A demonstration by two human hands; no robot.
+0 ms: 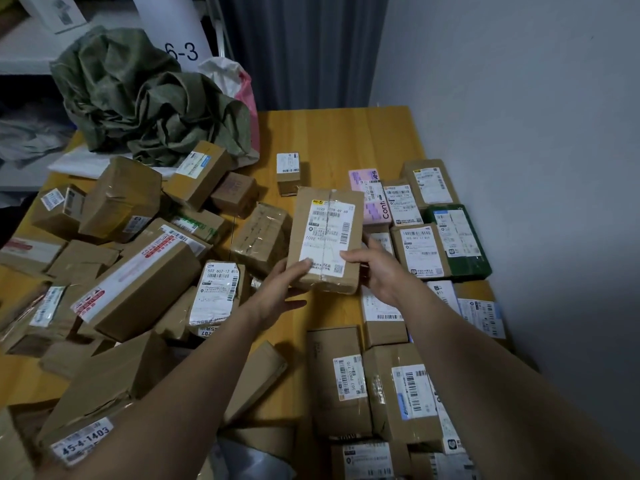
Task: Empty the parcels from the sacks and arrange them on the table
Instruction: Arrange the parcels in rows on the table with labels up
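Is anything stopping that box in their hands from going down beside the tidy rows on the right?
Nothing visible does. The left hand and right hand hold the brown cardboard parcel with the white label above bare wooden table, beside the lined-up parcels.

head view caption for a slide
Left hand and right hand hold a labelled parcel over the wooden table beside a jumbled pile.

Cardboard parcel (325, 237) — taped, glossy; wooden table (332, 133).
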